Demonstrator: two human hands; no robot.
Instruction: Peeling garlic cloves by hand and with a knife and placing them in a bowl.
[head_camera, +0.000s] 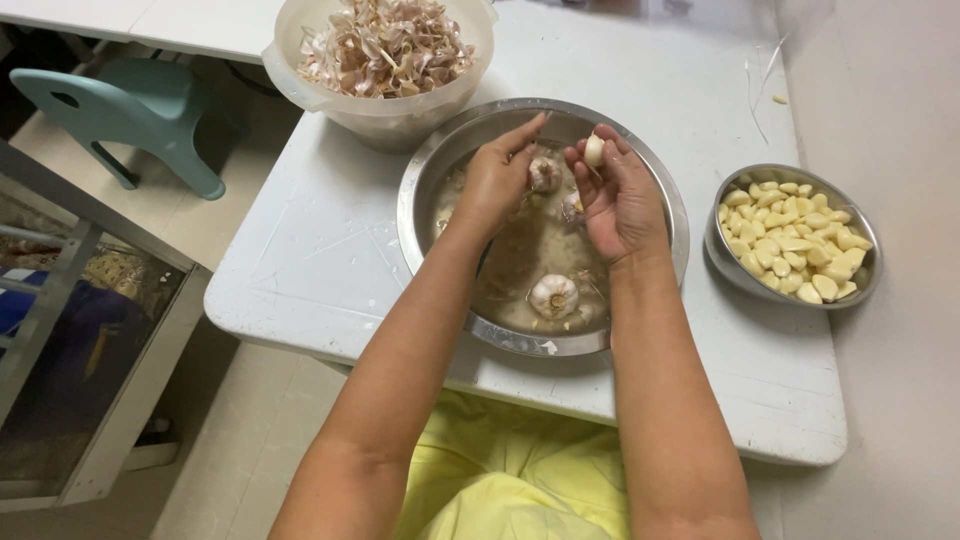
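A large steel basin (425, 175) of cloudy water sits mid-table with garlic bulbs soaking in it; one whole bulb (554, 296) floats near the front. My left hand (497, 180) hovers over the basin, its fingers curled around a small thin blade whose tip points up-right. My right hand (618, 195) is raised over the basin's right side, pinching a peeled garlic clove (594, 150) at its fingertips. Between the hands lies another bulb (544, 174).
A small steel bowl (727, 262) with several peeled cloves stands at the right. A pale plastic tub (383, 112) heaped with garlic skins sits behind the basin. A teal stool (140, 105) stands on the floor at left, near a framed cabinet (100, 300).
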